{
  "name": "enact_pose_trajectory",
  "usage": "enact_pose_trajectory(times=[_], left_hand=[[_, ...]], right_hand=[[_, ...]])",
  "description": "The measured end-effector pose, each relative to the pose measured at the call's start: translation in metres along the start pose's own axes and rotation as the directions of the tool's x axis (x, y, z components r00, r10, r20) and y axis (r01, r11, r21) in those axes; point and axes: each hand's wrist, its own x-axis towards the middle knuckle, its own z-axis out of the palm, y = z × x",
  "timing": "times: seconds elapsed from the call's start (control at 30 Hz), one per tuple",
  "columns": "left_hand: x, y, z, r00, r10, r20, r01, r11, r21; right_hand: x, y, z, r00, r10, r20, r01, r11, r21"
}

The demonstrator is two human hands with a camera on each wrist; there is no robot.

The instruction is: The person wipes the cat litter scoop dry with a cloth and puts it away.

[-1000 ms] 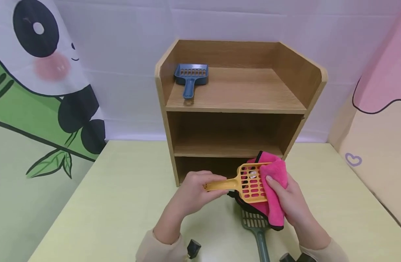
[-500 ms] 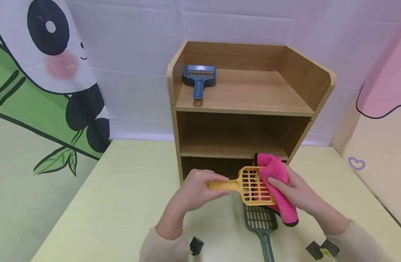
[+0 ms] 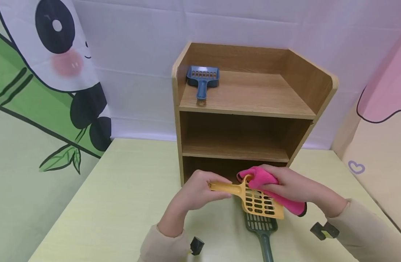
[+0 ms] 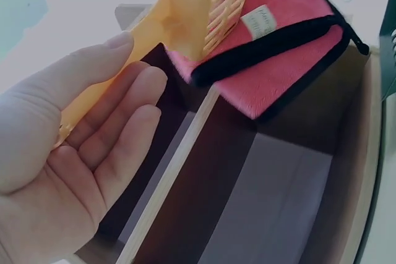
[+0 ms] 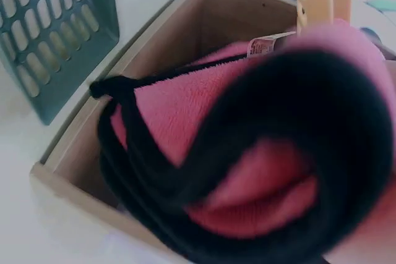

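Observation:
My left hand (image 3: 198, 191) holds a yellow litter scoop (image 3: 257, 203) by its handle, thumb and fingers around it in the left wrist view. The scoop's slotted head points right and slants down toward me. In my right hand (image 3: 292, 183) is a bunched pink cloth (image 3: 261, 177) with black edging, pressed against the scoop head's upper edge near the handle. The cloth (image 5: 179, 109) covers much of the right wrist view and hides most of that hand's fingers. Under the yellow scoop, a dark green litter scoop (image 3: 266, 240) lies on the table, its head partly overlapped.
Behind my hands stands a wooden shelf unit (image 3: 236, 113) with stacked compartments. A blue litter scoop (image 3: 202, 85) in a holder sits at the left of its top shelf. The pale yellow table (image 3: 122, 203) extends to both sides, with a printed curtain (image 3: 138, 72) behind.
My right hand has turned and slid the cloth from the scoop head's far end up toward the handle side. The scoop head now tilts downward at its far end. The head view has shifted slightly.

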Motion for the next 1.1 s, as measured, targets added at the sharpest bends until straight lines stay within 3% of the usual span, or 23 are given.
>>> enact_pose_trajectory(times=[0.13,0.2,0.27,0.37,0.47,0.53,0.67,0.77,0.93,1.1], left_hand=[[0.001,0.002,0.006,0.998,0.025,0.052,-0.025,1.0,-0.004],[0.0,0.003,0.008,0.994,0.057,0.091,-0.057,0.998,-0.002],[-0.001,0.005,0.009,0.988,0.083,0.131,-0.082,0.997,-0.008],[-0.002,0.007,0.01,0.975,0.112,0.19,-0.113,0.994,-0.01],[-0.003,0.01,0.009,0.97,0.11,0.218,-0.114,0.993,0.007],[-0.003,0.011,0.009,0.971,0.093,0.222,-0.1,0.995,0.023],[-0.003,0.011,0.007,0.98,0.044,0.195,-0.053,0.998,0.043],[-0.003,0.01,0.007,0.985,0.024,0.171,-0.034,0.998,0.055],[-0.002,0.009,0.006,0.986,0.019,0.166,-0.033,0.996,0.081],[-0.001,0.009,0.003,0.988,0.024,0.154,-0.041,0.993,0.107]], right_hand=[[0.008,-0.008,0.002,0.993,-0.037,0.115,0.036,0.999,0.007],[0.012,-0.011,0.002,0.977,-0.045,0.209,0.028,0.996,0.088],[0.014,-0.013,0.002,0.948,-0.042,0.315,-0.018,0.983,0.184],[0.017,-0.013,0.004,0.887,-0.011,0.462,-0.15,0.939,0.31],[0.018,-0.012,0.007,0.857,0.014,0.515,-0.22,0.914,0.341],[0.017,-0.01,0.009,0.868,-0.009,0.496,-0.184,0.923,0.338],[0.013,-0.007,0.01,0.918,-0.074,0.389,-0.044,0.958,0.285],[0.01,-0.005,0.01,0.944,-0.07,0.324,-0.012,0.97,0.243],[0.005,0.003,0.011,0.96,-0.043,0.278,-0.026,0.971,0.238],[-0.001,0.011,0.011,0.973,-0.062,0.222,0.009,0.973,0.232]])
